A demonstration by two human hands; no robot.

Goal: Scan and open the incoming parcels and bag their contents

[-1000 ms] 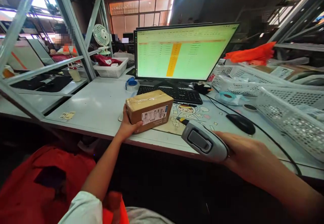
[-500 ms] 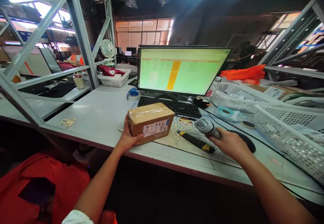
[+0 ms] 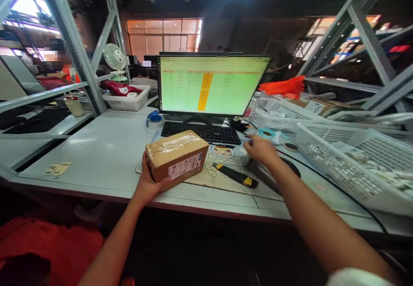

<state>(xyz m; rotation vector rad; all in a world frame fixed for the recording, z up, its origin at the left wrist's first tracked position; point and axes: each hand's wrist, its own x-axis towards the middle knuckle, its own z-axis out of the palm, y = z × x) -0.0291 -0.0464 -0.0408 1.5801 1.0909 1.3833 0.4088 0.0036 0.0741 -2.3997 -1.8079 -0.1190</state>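
Note:
My left hand (image 3: 149,180) is wrapped round the left end of a taped cardboard box (image 3: 176,154) with a white label on its front. The box is tilted slightly at the desk's front edge. My right hand (image 3: 262,150) is over the right of the desk, its index finger stretched out towards the monitor's base. Below it lies a grey handheld scanner (image 3: 266,177), partly hidden by the hand and forearm. Between box and scanner, a black and yellow utility knife (image 3: 235,175) rests on a patterned mat (image 3: 206,184).
A keyboard (image 3: 222,133) and a lit monitor (image 3: 183,83) stand behind the box. Blue tape (image 3: 155,120) lies to their left. White perforated baskets (image 3: 351,169) line the right side, with a black cable (image 3: 342,195) running before them. Small paper tags (image 3: 57,168) lie at left.
My right hand has let go of the scanner, which now lies on the desk, and has moved forward over it. My left hand keeps its hold on the box. The whole view has shifted.

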